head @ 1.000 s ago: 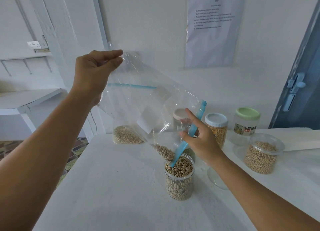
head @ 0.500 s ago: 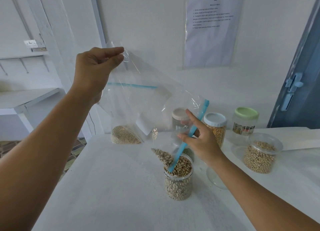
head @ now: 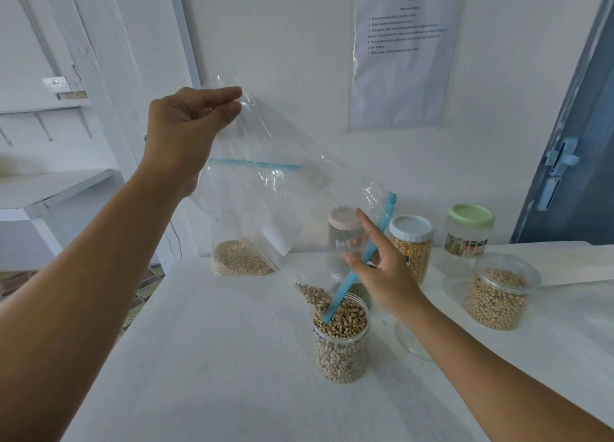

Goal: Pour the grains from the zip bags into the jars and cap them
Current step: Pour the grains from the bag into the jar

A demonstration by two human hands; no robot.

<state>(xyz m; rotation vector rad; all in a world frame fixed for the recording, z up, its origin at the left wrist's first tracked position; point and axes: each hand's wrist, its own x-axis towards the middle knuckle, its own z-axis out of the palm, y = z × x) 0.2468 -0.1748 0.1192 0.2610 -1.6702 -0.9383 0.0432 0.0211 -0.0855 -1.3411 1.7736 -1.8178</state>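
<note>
Left hand (head: pixel 186 126) pinches the zip bag (head: pixel 265 189) bottom corner high so beans slide down. Right hand (head: pixel 382 272), fingers pinching the blue zip edge, steers the mouth into the open jar (head: pixel 342 342) mid-counter (head: pixel 216 358).

Two bare forearms, no sleeves in view, left grip (head: pixel 189 126), right grip (head: pixel 382 272), no jewellery visible

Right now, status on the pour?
Left hand pinches bag corner high; right hand holds its zip edge. Last beans sliding into open jar, nearly full. Nothing blocking.
</note>
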